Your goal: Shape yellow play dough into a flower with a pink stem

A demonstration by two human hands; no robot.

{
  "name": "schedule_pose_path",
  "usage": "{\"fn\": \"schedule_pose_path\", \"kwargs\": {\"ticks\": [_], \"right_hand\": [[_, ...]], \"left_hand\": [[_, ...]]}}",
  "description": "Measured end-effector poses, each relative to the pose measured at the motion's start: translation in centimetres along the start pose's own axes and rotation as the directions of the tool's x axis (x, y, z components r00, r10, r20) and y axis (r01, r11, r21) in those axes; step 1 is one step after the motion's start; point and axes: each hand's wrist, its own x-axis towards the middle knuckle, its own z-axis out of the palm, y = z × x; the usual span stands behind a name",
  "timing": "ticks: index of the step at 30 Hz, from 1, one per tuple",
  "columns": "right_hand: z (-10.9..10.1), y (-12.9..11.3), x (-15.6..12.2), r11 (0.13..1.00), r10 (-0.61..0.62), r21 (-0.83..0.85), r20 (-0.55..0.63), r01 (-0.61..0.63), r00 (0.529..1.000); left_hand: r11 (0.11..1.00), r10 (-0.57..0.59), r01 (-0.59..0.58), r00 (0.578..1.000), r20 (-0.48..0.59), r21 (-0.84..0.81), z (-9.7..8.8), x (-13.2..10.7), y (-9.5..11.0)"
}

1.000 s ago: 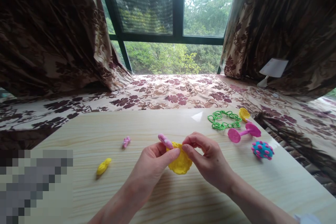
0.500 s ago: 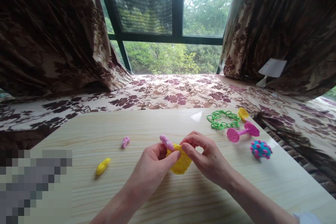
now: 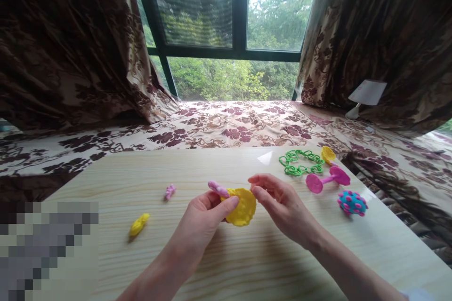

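A flattened disc of yellow modelling clay [image 3: 243,209] is pinched between the thumb and fingers of my left hand [image 3: 203,221], above the table. A pink clay roll [image 3: 218,188] sticks out from the disc's upper left, over my left fingers; I cannot tell whether it is joined on. My right hand [image 3: 284,209] hovers just beside the disc's right edge, its fingers bent, slightly apart and holding nothing. On the left of the table lie a small pink clay lump [image 3: 170,192] and a yellow clay lump [image 3: 139,225].
Toward the right of the wooden table [image 3: 169,263] lie a green clay chain [image 3: 293,170], a pink dumbbell shape [image 3: 328,178], a yellow clay piece [image 3: 328,154] and a blue lump with pink dots [image 3: 352,203]. A lamp [image 3: 367,92] stands beyond, near the curtain.
My right hand has let go of the disc's edge and moved a little to the right. In my left hand, the disc has tilted so that its face shows more.
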Motion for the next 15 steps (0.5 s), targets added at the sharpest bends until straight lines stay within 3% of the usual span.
{"fn": "schedule_pose_path", "kwargs": {"ticks": [5,11,13,15], "right_hand": [[0.3,-0.1,-0.3,0.997,-0.069,0.019,0.026,0.068,0.997],[0.2,-0.8,-0.4,0.999,-0.043,-0.006,0.058,0.044,0.997],[0.3,-1.0,-0.5,0.999,-0.040,-0.018,0.081,0.041,0.996],[0.3,-1.1,-0.6,0.999,-0.038,-0.023,0.093,0.040,0.995]], "left_hand": [[1.000,0.011,-0.012,0.999,0.045,0.004,0.0,0.1,0.5],[0.970,0.144,-0.135,0.989,-0.030,0.202,-1.2,0.4,1.2],[0.945,0.149,-0.157,0.988,0.052,0.287,-1.6,0.3,1.3],[0.925,0.067,-0.139,0.976,0.207,0.353,-1.9,0.2,1.3]]}}
